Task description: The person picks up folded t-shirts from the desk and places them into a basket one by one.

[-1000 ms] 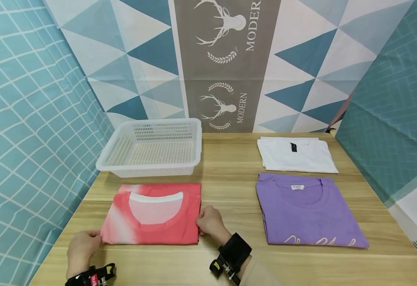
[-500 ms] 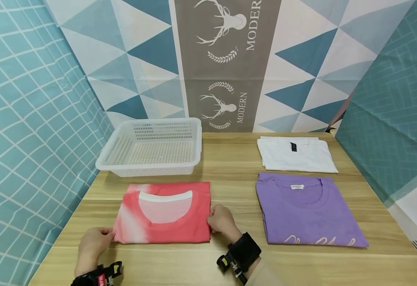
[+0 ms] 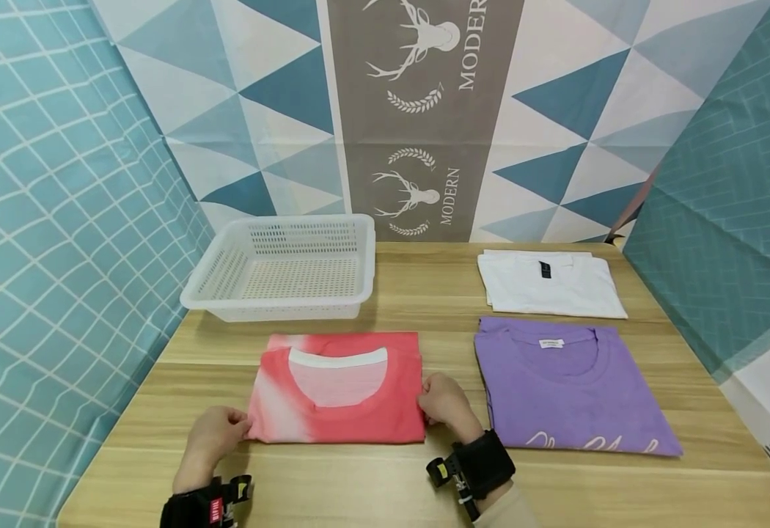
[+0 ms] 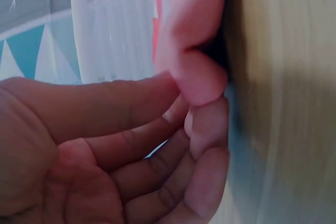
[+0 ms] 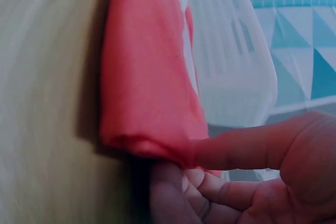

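A folded coral-red T-shirt (image 3: 352, 418) with a white-trimmed neckline and a pale patch lies at the front middle of the table in the head view. My left hand (image 3: 215, 434) pinches its near left corner between thumb and fingers; the left wrist view shows the cloth (image 4: 197, 72) bunched at the fingertips. At the opposite side my right hand (image 3: 447, 402) pinches the right edge. In the right wrist view the thumb lies on top of the folded shirt (image 5: 147, 72) and the fingers are tucked beneath its edge.
Behind the shirt stands a white perforated plastic basket (image 3: 279, 302). A folded purple T-shirt (image 3: 576, 403) lies to the right, with a folded white T-shirt (image 3: 550, 293) behind it. Patterned cloth walls (image 3: 61, 220) enclose the wooden table (image 3: 332, 484) at left, back and right.
Both hands have moved to the right together, carrying the coral-red T-shirt along toward the purple one. Basket and other shirts keep their places.
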`<state>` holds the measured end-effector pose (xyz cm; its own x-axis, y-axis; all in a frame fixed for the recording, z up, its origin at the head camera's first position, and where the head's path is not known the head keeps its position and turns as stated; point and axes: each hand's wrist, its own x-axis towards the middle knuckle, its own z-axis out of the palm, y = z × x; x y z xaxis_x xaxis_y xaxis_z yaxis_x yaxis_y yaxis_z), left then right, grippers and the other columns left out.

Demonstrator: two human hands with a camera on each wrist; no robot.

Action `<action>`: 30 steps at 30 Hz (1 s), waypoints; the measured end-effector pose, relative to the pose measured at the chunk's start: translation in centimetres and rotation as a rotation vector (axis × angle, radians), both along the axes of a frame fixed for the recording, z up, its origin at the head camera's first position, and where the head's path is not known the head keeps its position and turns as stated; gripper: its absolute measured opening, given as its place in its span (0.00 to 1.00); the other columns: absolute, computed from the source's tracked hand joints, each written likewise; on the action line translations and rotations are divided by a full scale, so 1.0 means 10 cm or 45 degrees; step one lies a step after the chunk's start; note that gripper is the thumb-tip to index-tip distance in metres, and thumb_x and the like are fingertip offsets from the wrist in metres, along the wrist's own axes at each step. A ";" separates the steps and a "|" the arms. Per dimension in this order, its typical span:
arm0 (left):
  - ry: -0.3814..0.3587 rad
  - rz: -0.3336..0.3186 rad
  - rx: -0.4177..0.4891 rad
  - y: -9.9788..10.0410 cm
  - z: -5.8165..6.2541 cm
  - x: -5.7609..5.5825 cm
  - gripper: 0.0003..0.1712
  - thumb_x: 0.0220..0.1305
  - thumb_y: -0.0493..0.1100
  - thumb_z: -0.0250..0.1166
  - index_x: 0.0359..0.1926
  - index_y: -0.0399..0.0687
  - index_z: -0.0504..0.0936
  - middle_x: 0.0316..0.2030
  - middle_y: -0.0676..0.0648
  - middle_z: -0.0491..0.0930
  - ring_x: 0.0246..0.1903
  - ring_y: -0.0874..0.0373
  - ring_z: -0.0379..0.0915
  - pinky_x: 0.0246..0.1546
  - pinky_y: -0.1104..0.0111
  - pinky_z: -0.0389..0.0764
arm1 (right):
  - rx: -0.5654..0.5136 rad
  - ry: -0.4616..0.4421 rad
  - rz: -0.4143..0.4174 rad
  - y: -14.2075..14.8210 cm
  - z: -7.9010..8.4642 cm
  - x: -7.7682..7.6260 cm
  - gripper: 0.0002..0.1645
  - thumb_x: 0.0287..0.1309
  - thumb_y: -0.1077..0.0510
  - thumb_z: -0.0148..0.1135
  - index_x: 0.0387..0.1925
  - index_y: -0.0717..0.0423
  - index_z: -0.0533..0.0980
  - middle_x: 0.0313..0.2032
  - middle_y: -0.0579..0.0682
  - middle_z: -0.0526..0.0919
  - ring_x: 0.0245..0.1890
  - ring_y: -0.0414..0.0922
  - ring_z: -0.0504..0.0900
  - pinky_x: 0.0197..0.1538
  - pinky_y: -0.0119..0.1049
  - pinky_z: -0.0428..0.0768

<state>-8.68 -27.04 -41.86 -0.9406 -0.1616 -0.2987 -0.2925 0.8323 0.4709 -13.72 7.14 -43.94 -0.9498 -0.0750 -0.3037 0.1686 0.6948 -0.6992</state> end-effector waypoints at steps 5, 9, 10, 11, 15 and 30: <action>-0.006 -0.031 0.020 0.10 0.01 -0.04 0.12 0.62 0.39 0.60 0.34 0.32 0.83 0.26 0.45 0.79 0.27 0.57 0.69 0.27 0.69 0.66 | 0.100 -0.008 -0.021 0.09 0.00 -0.03 0.22 0.53 0.66 0.53 0.10 0.48 0.59 0.10 0.42 0.65 0.11 0.38 0.70 0.17 0.27 0.63; 0.017 -0.036 0.041 0.10 0.03 -0.11 0.15 0.62 0.40 0.60 0.39 0.28 0.80 0.32 0.36 0.81 0.30 0.53 0.73 0.30 0.65 0.72 | -0.006 -0.030 -0.107 0.12 0.02 -0.08 0.18 0.55 0.62 0.59 0.13 0.52 0.67 0.12 0.42 0.68 0.13 0.38 0.71 0.19 0.27 0.68; 0.018 -0.037 0.047 0.10 0.04 -0.13 0.17 0.62 0.41 0.60 0.41 0.26 0.78 0.35 0.34 0.81 0.31 0.51 0.74 0.32 0.62 0.75 | -0.048 -0.038 -0.144 0.13 0.02 -0.10 0.15 0.55 0.61 0.60 0.15 0.54 0.70 0.13 0.43 0.68 0.14 0.38 0.72 0.19 0.28 0.69; 0.017 -0.045 0.050 0.10 0.05 -0.16 0.20 0.62 0.41 0.60 0.44 0.24 0.77 0.39 0.31 0.81 0.34 0.48 0.76 0.35 0.60 0.77 | -0.096 -0.040 -0.176 0.14 0.02 -0.13 0.11 0.55 0.61 0.61 0.19 0.57 0.73 0.16 0.44 0.71 0.15 0.38 0.73 0.20 0.28 0.71; -0.022 -0.065 0.087 0.10 0.07 -0.30 0.22 0.64 0.43 0.58 0.45 0.23 0.75 0.39 0.29 0.79 0.37 0.44 0.75 0.38 0.56 0.78 | -0.282 -0.103 -0.274 0.15 0.03 -0.23 0.12 0.56 0.61 0.62 0.38 0.67 0.76 0.28 0.52 0.78 0.25 0.41 0.78 0.28 0.31 0.79; 0.059 -0.162 -0.022 0.15 0.07 -0.59 0.21 0.51 0.32 0.56 0.11 0.52 0.57 0.13 0.55 0.56 0.16 0.62 0.57 0.19 0.74 0.60 | -0.220 -0.046 -0.229 0.06 -0.06 -0.40 0.21 0.47 0.68 0.61 0.11 0.50 0.62 0.12 0.42 0.63 0.14 0.38 0.67 0.19 0.27 0.66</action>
